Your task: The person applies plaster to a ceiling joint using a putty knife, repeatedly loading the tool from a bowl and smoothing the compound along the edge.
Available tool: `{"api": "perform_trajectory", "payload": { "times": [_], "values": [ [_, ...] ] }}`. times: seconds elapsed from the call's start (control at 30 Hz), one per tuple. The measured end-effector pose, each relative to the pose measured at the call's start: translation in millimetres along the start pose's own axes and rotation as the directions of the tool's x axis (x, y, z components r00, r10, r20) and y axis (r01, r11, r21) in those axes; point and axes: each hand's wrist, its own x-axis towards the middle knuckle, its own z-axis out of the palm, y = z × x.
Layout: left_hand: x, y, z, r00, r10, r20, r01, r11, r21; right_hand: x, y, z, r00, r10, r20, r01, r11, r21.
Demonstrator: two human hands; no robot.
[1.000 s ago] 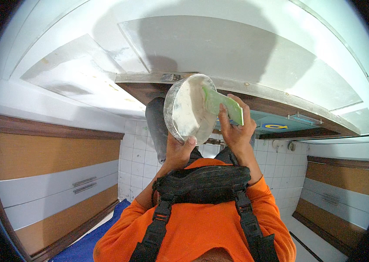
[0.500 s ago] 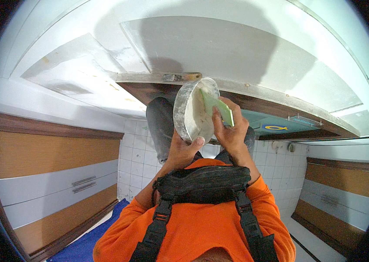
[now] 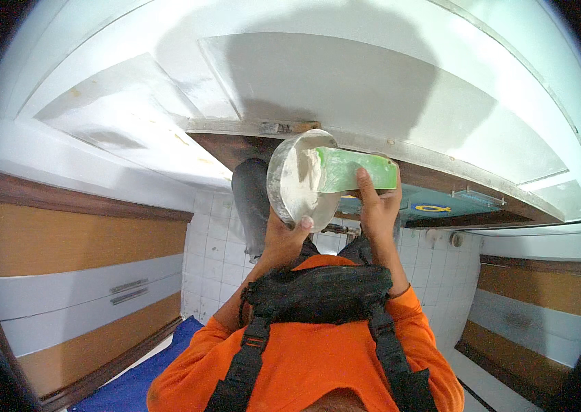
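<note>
My left hand (image 3: 286, 239) grips a round, white-smeared bowl (image 3: 277, 180) from below, its thumb over the near rim. The bowl is tilted and holds off-white paste (image 3: 297, 180), which looks like filler. In my right hand (image 3: 380, 206) is a flat green spreader (image 3: 356, 170), with the thumb on its face and the other fingers behind it. The spreader's left edge reaches into the bowl and meets the paste. Whitish smears cover part of its face.
Beyond the bowl, a putty knife or brush with a wooden handle (image 3: 301, 127) lies on a pale ledge (image 3: 235, 126). A large white panel (image 3: 332, 82) with grey patches rises behind it. Wooden drawer fronts (image 3: 77, 237) stand at left and right (image 3: 538, 288). White tiles (image 3: 201, 275) cover the floor.
The green spreader has turned from steeply slanted to nearly level, its broad face now showing. My right hand has moved slightly right. The bowl has shifted a little left, showing more paste.
</note>
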Motion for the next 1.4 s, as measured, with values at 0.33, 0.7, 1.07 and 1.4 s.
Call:
{"api": "perform_trajectory", "payload": {
  "times": [0.33,0.7,1.07,1.4],
  "values": [
    [5.0,-69.1,-60.2,0.963,0.216,0.163,-0.270,0.801,0.535,3.3,-30.1,-26.2,0.938,0.328,0.110,-0.346,0.881,0.323],
    [3.9,-1.6,-19.6,0.995,-0.034,0.097,0.033,0.999,0.007,6.4,-42.0,-14.8,0.989,0.042,0.140,-0.011,0.976,-0.220],
    [4.3,26.6,-7.9,0.973,0.014,0.231,-0.047,0.990,0.135,9.3,-33.8,-11.1,0.950,-0.146,0.276,0.254,0.876,-0.410],
    [15.2,-3.0,-31.6,0.993,-0.121,0.010,0.117,0.972,0.203,10.6,-32.8,-14.2,0.963,0.016,0.269,0.031,0.985,-0.170]
  ]
}}
